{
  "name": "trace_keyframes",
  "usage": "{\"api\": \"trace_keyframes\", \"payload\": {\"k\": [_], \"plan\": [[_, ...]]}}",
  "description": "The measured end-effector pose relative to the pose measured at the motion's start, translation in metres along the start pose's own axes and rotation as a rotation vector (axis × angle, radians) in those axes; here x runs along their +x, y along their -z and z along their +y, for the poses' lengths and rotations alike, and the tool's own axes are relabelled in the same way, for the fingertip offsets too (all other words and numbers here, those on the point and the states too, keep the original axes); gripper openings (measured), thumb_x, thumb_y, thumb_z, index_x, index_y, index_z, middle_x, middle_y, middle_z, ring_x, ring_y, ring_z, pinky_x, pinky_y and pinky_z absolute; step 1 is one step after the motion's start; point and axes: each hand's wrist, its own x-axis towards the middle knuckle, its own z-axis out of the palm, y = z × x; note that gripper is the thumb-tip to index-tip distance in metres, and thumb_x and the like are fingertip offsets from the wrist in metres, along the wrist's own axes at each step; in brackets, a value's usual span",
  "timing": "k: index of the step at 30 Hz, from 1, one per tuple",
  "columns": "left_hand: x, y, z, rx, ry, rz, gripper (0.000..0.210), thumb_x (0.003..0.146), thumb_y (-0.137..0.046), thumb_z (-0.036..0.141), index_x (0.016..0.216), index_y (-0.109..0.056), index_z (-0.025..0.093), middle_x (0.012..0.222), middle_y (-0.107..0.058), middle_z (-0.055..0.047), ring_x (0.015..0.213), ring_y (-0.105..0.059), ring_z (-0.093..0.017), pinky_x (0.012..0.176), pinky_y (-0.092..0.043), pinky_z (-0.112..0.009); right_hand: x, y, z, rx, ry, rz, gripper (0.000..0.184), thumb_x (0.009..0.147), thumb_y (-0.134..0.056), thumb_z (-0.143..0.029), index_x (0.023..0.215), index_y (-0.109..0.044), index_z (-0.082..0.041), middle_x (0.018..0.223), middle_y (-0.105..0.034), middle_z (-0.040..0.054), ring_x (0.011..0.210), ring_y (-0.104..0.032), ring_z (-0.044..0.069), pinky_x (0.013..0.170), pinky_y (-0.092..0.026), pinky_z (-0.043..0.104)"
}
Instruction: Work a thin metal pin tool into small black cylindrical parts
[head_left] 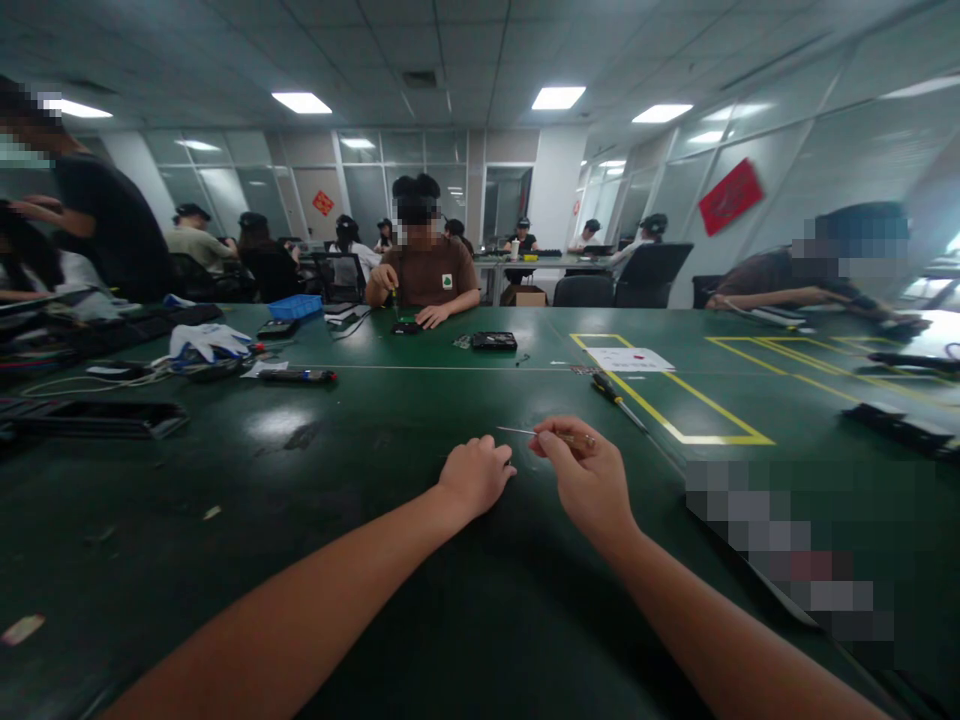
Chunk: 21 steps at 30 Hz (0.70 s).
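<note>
Thin tool (577,441) is over the big green table (375,425), pinched by the fingers of the right hand (591,480), tip to 9 o'clock. At that hand's 9 o'clock, the left hand (476,475) has bent fingers; I can't tell if they hold something. At its 1 o'clock lies a yellow and black screwdriver (618,400)

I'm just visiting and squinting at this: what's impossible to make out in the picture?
All in the head view:
- Whatever may be under the left hand: its curled fingers hide it.
- Part of the thin-shafted tool's handle: covered by the right hand.
- Print on the white sheet: too small.
- Flat thing at right: masked by blocky blurring.
- Long black case: cut off by the left edge.
</note>
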Motion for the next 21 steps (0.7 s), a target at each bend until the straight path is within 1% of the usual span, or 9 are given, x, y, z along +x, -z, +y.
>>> {"api": "trace_keyframes", "payload": {"k": [3,5,7,9,12,15,18,20,21], "plan": [[0.002,0.002,-0.002,-0.025,-0.013,0.002,0.022,0.095,-0.06,0.039,0.1,-0.069,0.02,0.098,-0.067,-0.011,0.092,-0.066,-0.031,0.075,-0.05,-0.038,0.001,0.001,0.0,0.007,-0.004,0.0,0.015,0.09,-0.064,-0.033,0.09,-0.071,-0.02,0.078,-0.075,0.0049,0.073,-0.072,0.023,0.067,-0.053,0.033],[-0.001,0.006,-0.007,-0.047,-0.004,0.009,0.026,0.097,-0.056,0.044,0.096,-0.068,0.021,0.095,-0.067,-0.008,0.086,-0.066,-0.027,0.07,-0.048,-0.034,0.002,0.002,0.0,0.018,-0.007,-0.002,0.015,0.09,-0.064,-0.034,0.09,-0.071,-0.02,0.078,-0.075,0.0051,0.074,-0.072,0.023,0.067,-0.054,0.033],[-0.006,0.014,-0.017,-0.097,0.028,0.037,0.032,0.099,-0.05,0.047,0.093,-0.067,0.021,0.092,-0.067,-0.007,0.081,-0.065,-0.023,0.066,-0.045,-0.031,0.002,0.003,-0.001,0.02,-0.004,-0.005,0.016,0.09,-0.064,-0.035,0.091,-0.071,-0.02,0.078,-0.076,0.0053,0.073,-0.072,0.023,0.066,-0.053,0.033],[-0.012,0.023,-0.035,-0.206,0.088,0.105,0.033,0.098,-0.05,0.048,0.09,-0.068,0.021,0.089,-0.068,-0.006,0.079,-0.064,-0.022,0.064,-0.042,-0.03,0.002,0.004,-0.001,0.018,-0.002,-0.008,0.016,0.091,-0.064,-0.035,0.091,-0.071,-0.02,0.078,-0.076,0.0055,0.073,-0.072,0.023,0.065,-0.053,0.033],[-0.024,0.045,-0.079,-0.278,0.197,0.199,0.031,0.093,-0.054,0.047,0.086,-0.069,0.02,0.082,-0.069,-0.003,0.075,-0.063,-0.02,0.066,-0.041,-0.03,0.001,0.004,-0.001,0.013,-0.01,-0.018,0.018,0.09,-0.064,-0.036,0.092,-0.071,-0.02,0.078,-0.076,0.0056,0.071,-0.072,0.022,0.064,-0.053,0.032],[-0.05,0.076,-0.144,-0.233,0.404,0.277,0.032,0.091,-0.054,0.046,0.086,-0.071,0.019,0.085,-0.071,-0.004,0.079,-0.063,-0.021,0.069,-0.04,-0.03,0.0,0.002,-0.002,0.008,-0.021,-0.016,0.019,0.089,-0.064,-0.036,0.091,-0.072,-0.019,0.076,-0.076,0.0053,0.069,-0.072,0.022,0.063,-0.053,0.032],[-0.095,0.116,-0.209,-0.213,0.776,0.424,0.028,0.09,-0.059,0.044,0.096,-0.072,0.02,0.088,-0.072,0.0,0.081,-0.062,-0.02,0.069,-0.04,-0.026,-0.001,0.001,-0.003,0.015,-0.025,-0.018,0.019,0.088,-0.064,-0.036,0.09,-0.072,-0.019,0.074,-0.075,0.0051,0.068,-0.071,0.022,0.063,-0.053,0.032],[-0.133,0.146,-0.239,-0.19,0.937,0.497,0.024,0.094,-0.052,0.033,0.098,-0.069,0.017,0.085,-0.069,0.0,0.08,-0.061,-0.02,0.069,-0.04,-0.026,-0.001,0.001,-0.005,0.026,-0.028,-0.026,0.019,0.088,-0.064,-0.036,0.09,-0.072,-0.019,0.075,-0.076,0.0054,0.07,-0.072,0.022,0.064,-0.053,0.032],[-0.152,0.161,-0.247,-0.211,1.011,0.54,0.024,0.097,-0.049,0.033,0.1,-0.066,0.017,0.081,-0.067,0.002,0.081,-0.061,-0.02,0.069,-0.041,-0.026,-0.001,0.001,-0.006,0.033,-0.031,-0.026,0.019,0.088,-0.064,-0.036,0.089,-0.072,-0.019,0.075,-0.076,0.0055,0.07,-0.072,0.022,0.064,-0.054,0.032]]}}
